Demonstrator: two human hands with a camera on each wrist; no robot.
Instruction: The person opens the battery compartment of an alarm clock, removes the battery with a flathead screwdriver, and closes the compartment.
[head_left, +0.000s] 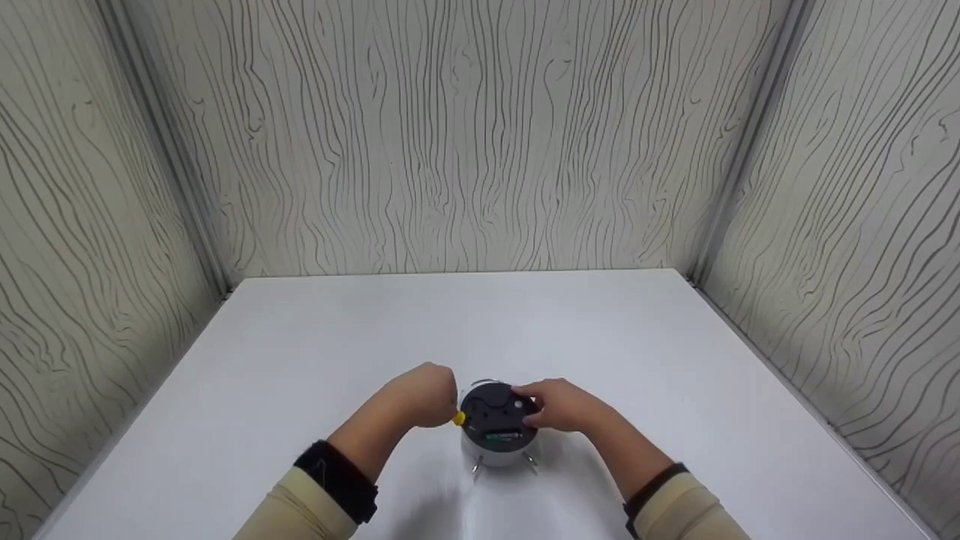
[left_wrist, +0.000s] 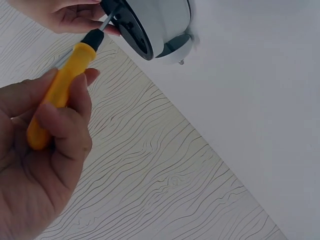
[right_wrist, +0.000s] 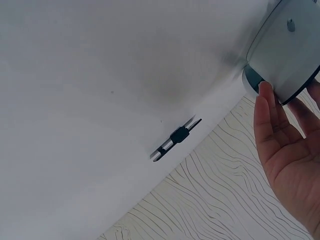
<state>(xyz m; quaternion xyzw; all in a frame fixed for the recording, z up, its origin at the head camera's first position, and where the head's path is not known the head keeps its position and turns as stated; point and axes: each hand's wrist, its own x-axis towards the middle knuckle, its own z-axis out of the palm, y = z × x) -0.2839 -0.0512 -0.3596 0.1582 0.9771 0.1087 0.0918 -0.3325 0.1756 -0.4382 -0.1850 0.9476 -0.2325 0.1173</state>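
A round alarm clock (head_left: 491, 455) lies face down on the white table, its black back (head_left: 487, 414) turned up and two short metal legs pointing toward me. A battery (head_left: 504, 436) shows in that back. My left hand (head_left: 429, 394) grips a screwdriver (left_wrist: 62, 95) by its yellow handle, and the shaft reaches the black back in the left wrist view. On the other side, my right hand (head_left: 566, 405) holds the clock by its rim; in the right wrist view its fingertips (right_wrist: 265, 92) lie along the pale casing, near a domed bell (right_wrist: 252, 80).
The white table (head_left: 360, 315) stretches around the clock to wood-grain patterned walls (head_left: 465, 150) at the back and both sides. In the right wrist view a small black-and-silver item (right_wrist: 180, 134) shows against the white surface, near its edge.
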